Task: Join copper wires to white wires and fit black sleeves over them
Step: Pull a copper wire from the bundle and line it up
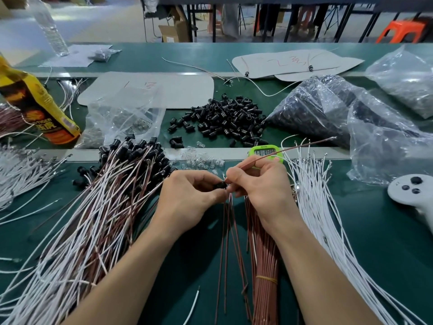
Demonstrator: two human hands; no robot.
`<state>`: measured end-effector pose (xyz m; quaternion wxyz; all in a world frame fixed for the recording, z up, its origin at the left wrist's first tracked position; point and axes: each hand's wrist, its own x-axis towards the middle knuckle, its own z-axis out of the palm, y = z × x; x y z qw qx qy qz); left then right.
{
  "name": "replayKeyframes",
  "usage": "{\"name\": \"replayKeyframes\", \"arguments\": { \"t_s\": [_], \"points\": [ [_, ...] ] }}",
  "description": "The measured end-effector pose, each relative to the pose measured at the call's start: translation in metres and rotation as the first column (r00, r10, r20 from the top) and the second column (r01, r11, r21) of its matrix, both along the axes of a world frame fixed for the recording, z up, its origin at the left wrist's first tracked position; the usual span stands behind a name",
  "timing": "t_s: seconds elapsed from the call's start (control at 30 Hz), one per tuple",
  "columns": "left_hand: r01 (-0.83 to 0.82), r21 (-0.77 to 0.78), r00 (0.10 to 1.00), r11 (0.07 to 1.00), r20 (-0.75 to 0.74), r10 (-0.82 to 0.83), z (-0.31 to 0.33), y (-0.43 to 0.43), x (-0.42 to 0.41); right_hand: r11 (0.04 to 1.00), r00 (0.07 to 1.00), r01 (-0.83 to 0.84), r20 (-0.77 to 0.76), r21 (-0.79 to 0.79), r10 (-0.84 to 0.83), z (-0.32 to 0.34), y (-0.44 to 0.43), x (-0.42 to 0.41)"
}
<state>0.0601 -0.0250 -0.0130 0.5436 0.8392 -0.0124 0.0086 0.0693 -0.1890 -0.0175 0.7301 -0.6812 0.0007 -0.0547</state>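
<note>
Centrally, a black sleeve (221,185) sits pinched between the thumb and fingertips of your left hand (187,195), raised a little over the green mat (375,231). Your right hand (257,184) meets it from the other side, thumb and forefinger curled round a copper wire (304,146). The wire's near end is at the sleeve's mouth; whether it is already inside, I cannot tell. The wire runs up and to the right out of your grip and crosses in front of the green timer (266,152), its far tip free in the air.

Under your hands:
- a few loose copper strands (226,254) lie on the mat
- just right of them is a copper bundle (264,254), tied with a yellow rubber band (267,279); your right wrist is over its upper end

Right of that, the white wires (316,207) fan out flat, metal terminals at their far ends.

Left side: a big heap of joined pairs (105,207), white and copper together, black sleeves at the far ends.

Further back:
- small clear bulbs (201,160) scattered just beyond your hands
- beyond them, a loose sleeve pile (225,118)
- a clear bag (124,113) left of the pile and a bag of dark parts (316,109) to its right

At the edges, a yellow bottle (35,102) stands tilted at the far left and a white controller (410,191) lies at the right.
</note>
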Motion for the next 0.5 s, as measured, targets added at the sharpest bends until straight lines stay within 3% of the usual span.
{"name": "replayKeyframes", "arguments": {
  "t_s": [0.1,0.23,0.37,0.43,0.5],
  "points": [
    [0.041,-0.028,0.999,0.999,0.018,-0.040,0.0014,-0.0017,-0.0029,0.988,1.000,-0.021,0.006,-0.156,0.022,-0.0004,0.0001,0.0002],
    [-0.022,-0.135,1.000,0.991,-0.007,0.021,0.0013,-0.0003,-0.0006,0.979,0.998,-0.052,-0.036,-0.198,0.046,-0.0033,0.0035,0.0004],
    [-0.008,-0.233,0.999,0.972,-0.043,-0.002,-0.0009,0.0011,0.0034,0.924,0.997,-0.071,-0.034,-0.376,0.063,-0.0058,0.0075,-0.0002],
    [0.007,-0.209,0.999,0.978,-0.039,-0.016,-0.0005,0.0000,0.0028,0.948,1.000,-0.020,-0.019,-0.318,0.015,-0.0049,0.0076,-0.0005],
    [-0.066,-0.129,0.998,0.989,-0.028,0.063,-0.0014,0.0018,0.0037,0.991,0.997,0.073,-0.024,-0.112,-0.076,-0.0026,0.0045,0.0003]
  ]
}}
